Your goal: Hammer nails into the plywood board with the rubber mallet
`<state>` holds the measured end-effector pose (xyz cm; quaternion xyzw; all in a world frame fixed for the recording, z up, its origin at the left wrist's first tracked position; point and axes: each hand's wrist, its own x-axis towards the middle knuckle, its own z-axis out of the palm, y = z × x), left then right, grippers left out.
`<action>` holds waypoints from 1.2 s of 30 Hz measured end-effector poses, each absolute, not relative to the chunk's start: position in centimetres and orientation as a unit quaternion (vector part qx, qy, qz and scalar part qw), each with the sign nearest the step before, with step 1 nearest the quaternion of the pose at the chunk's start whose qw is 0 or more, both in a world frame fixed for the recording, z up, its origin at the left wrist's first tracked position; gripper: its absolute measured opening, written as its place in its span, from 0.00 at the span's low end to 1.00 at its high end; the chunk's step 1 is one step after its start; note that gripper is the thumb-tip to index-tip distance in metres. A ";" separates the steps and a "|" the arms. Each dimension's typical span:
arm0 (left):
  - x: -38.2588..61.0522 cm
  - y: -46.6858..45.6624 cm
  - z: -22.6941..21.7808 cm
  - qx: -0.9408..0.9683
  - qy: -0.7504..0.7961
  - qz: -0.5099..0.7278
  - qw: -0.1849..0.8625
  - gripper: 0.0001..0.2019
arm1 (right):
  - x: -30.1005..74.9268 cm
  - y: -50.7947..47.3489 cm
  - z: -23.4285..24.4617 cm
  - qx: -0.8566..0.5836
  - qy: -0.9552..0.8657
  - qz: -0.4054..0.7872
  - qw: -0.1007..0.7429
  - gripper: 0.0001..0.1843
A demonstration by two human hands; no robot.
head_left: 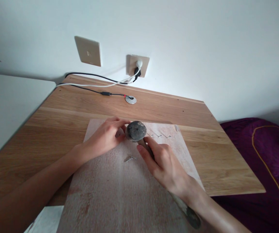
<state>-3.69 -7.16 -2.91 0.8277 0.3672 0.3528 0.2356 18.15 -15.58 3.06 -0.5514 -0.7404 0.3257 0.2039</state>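
Note:
My right hand (165, 161) is wrapped round the wooden handle of a mallet (136, 132) with a dark, round, worn head. The handle's far end (190, 217) sticks out below my wrist. Beside the mallet head, my left hand (110, 134) is closed, with thumb and finger bent together; the head hides what is between their tips. Several nails (160, 136) stand in a row in the board, right of the mallet head. A few loose nails (131, 158) lie on the board (105, 197) between my hands.
The reddish-white board lies on a wooden table (217, 155) against the wall. Black and white cables (93, 85) run from a wall socket (143, 64); one enters a round grommet (130, 100). A white surface (15, 103) borders the left, purple fabric (265, 155) the right.

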 end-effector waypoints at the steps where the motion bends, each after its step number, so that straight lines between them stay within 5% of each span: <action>1: -3.7 -7.2 -2.9 0.828 0.370 0.352 0.231 0.16 | 18.2 -15.6 3.1 -0.551 -0.741 0.326 0.202 0.12; 36: -3.7 -7.2 -3.2 0.818 0.375 0.360 0.245 0.17 | 18.6 -15.9 3.7 -0.540 -0.745 0.345 0.186 0.14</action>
